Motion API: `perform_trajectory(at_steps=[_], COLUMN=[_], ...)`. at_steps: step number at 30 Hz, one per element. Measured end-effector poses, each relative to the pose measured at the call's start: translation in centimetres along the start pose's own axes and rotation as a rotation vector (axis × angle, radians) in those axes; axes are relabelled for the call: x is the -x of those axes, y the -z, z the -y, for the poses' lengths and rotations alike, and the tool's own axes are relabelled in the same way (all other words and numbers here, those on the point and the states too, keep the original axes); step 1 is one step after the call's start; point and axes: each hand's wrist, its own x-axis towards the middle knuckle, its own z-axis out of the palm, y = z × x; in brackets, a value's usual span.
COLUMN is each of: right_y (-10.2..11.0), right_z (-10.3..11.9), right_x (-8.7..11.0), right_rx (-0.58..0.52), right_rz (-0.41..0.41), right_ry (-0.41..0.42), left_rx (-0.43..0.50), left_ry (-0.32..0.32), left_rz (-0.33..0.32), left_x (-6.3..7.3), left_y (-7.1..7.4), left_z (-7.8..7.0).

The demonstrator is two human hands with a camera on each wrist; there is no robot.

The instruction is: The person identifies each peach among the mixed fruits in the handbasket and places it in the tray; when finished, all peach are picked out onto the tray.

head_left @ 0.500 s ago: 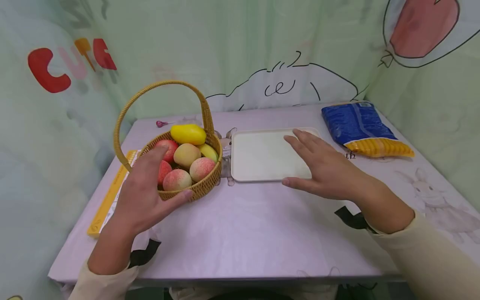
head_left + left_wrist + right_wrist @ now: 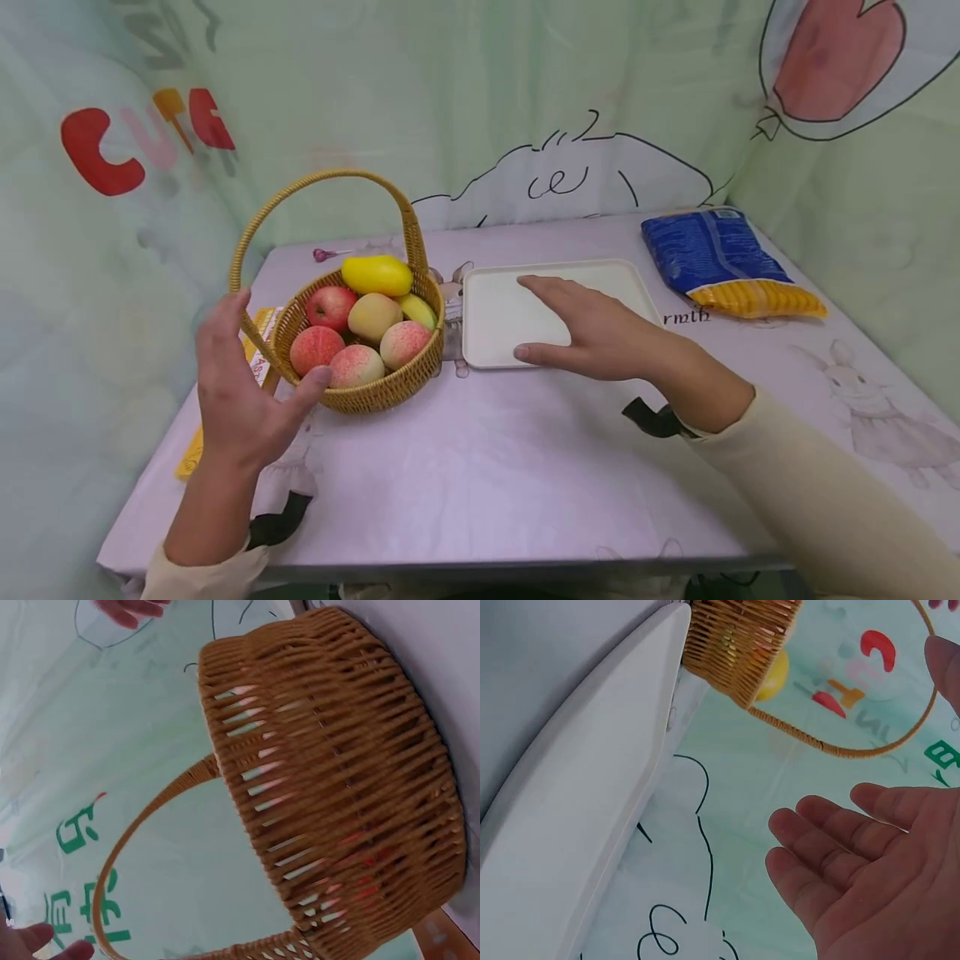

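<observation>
So, spread across the broad pale table (image 2: 480,483), the big piece is the wicker basket (image 2: 390,392), standing upright on the left and loaded with fruit, its tall handle (image 2: 411,223) arching overhead. Just to its right lies the white tray (image 2: 491,333), flat on the cloth, and past that the blue-and-yellow bag (image 2: 705,258), well out of the way. Look at the right hand (image 2: 600,333): hovering over the tray, fingers straight, thumb apart, nothing in its grasp! The left hand (image 2: 240,408) is up by the basket's left side, fingers extended and holding nothing, though whether a fingertip brushes the handle's foot I can't tell. Good form here, I'd say: steady the wicker wall with the left palm, keep both wrists clear of that arch, and don't tip anything. The yellow mango-like fruit (image 2: 377,275) perches high at the back, likeliest to roll; the red apple (image 2: 332,307) sits a touch lower; the speckled peach (image 2: 405,343) by the near right rim looks the easier reach, best cupped, not pinched.
</observation>
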Motion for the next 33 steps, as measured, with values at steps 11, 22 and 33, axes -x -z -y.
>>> perform_trajectory(at_steps=[11, 22, 33], right_y=[-0.8, -1.7, -2.6], right_z=[2.0, 3.9, 5.7], right_x=[-3.4, -6.9, -9.7], right_rx=[-0.077, -0.182, -0.226], right_rz=[0.069, 0.111, 0.163], right_ry=[0.062, 0.142, 0.192], left_rx=[0.109, 0.338, 0.434], left_ry=[0.238, 0.51, 0.558], left_rz=[-0.009, -0.018, -0.035], left_x=[-0.5, -1.5, -1.7], left_y=[-0.4, -0.6, -1.3], left_z=[1.5, 2.5, 3.9])
